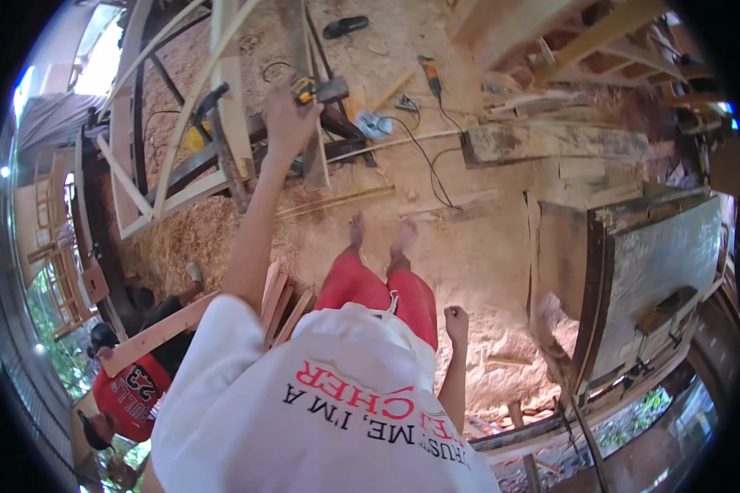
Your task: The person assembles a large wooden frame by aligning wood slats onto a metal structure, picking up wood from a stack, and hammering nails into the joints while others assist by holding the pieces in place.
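My left hand [286,119] reaches forward over a wooden stand, its fingers and thumb around a small yellow and black tape measure [305,89]. Just beyond the fingertips, a dark block-like piece [332,90] lies on the stand; its kind is unclear. A hammer [212,100] rests on the timber to the left of this hand. Low beside my right thigh hangs my right hand [455,317], its fingers curled into a loose fist, with nothing visible in it.
Pale wooden frame pieces [230,99] stand at the left. An orange power tool [431,76] with a cord lies on the dusty floor, near a dark sandal [345,27]. A large cabinet-like wooden piece [657,271] stands right. A person in a red shirt [132,398] is by a plank [160,333].
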A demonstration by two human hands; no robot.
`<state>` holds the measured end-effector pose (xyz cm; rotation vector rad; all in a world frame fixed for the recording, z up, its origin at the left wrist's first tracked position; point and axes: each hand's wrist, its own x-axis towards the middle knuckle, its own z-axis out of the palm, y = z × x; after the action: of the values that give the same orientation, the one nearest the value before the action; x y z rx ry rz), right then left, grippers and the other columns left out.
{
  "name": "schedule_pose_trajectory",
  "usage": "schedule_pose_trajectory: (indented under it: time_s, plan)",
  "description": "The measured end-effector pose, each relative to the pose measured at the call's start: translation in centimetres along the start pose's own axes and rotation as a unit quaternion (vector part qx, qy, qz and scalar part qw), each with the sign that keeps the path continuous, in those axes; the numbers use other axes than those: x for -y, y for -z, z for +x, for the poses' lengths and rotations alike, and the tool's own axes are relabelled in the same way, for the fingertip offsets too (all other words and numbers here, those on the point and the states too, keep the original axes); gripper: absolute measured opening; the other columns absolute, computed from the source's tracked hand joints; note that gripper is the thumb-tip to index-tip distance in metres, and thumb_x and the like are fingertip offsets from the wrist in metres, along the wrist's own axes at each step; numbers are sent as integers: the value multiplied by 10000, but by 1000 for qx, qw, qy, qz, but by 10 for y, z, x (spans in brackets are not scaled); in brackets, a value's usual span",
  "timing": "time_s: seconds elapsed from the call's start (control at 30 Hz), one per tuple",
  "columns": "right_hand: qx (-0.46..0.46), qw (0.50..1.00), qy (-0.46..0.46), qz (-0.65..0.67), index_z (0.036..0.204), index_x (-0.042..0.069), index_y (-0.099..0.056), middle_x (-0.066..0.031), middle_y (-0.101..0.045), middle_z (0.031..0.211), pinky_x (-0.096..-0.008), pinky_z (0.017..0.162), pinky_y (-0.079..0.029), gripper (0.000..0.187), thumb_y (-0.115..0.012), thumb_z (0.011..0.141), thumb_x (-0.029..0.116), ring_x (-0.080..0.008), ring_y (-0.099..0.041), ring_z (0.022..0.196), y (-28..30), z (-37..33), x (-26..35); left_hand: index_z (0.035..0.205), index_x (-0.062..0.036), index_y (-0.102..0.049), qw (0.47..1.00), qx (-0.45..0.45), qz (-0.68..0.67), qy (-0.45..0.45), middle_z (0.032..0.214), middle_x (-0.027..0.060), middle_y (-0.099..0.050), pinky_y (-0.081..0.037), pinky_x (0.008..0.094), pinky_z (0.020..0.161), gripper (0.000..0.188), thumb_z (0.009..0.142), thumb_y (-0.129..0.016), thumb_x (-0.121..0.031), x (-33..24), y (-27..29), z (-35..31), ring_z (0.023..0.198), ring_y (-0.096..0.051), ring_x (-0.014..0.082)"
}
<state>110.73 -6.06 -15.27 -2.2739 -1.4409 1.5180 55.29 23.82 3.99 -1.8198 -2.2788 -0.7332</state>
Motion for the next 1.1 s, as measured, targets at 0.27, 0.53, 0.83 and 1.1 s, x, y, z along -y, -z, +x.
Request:
schedule_pose_trajectory:
  time_s: [0.27, 0.53, 0.83, 1.1]
  plan:
    - [74, 995, 24, -66, 1201, 12, -561, -248, -652, 948, -487, 830, -524, 517, -704, 887, 398, -433, -649, 947, -145, 50, 25, 1070, -18, -598, 858, 385, -325, 103, 840, 167, -672, -527, 419, 708, 225, 859, -673, -41, -108, -115, -271, 785, -675, 336]
    - [21, 995, -15, -100, 1114, -30, -512, -244, -543, 1033, -529, 857, -441, 575, -813, 762, 311, -453, -538, 972, -162, 103, 43, 1240, -52, -507, 899, 418, -13, 131, 1270, 233, -559, -504, 521, 901, 390, 898, -632, -190, 83, -562, -438, 1101, -596, 450]
    - [31, 993, -81, -86, 1054, -16, -497, -207, -517, 986, -531, 810, -438, 544, -825, 732, 276, -434, -533, 935, -156, 128, 41, 1069, -116, -646, 877, 464, 120, 4, 1135, 131, -607, -480, 543, 899, 187, 884, -617, -113, 88, -674, -442, 1113, -594, 344]
    - [71, 977, -151, 131, 1214, -33, -526, -233, -602, 1108, -460, 913, -479, 476, -660, 941, 333, -377, -597, 1054, -149, 94, 38, 1113, -90, -670, 914, 279, -292, 41, 1152, 191, -609, -513, 468, 818, 331, 798, -605, -13, -135, -324, -289, 967, -608, 415]
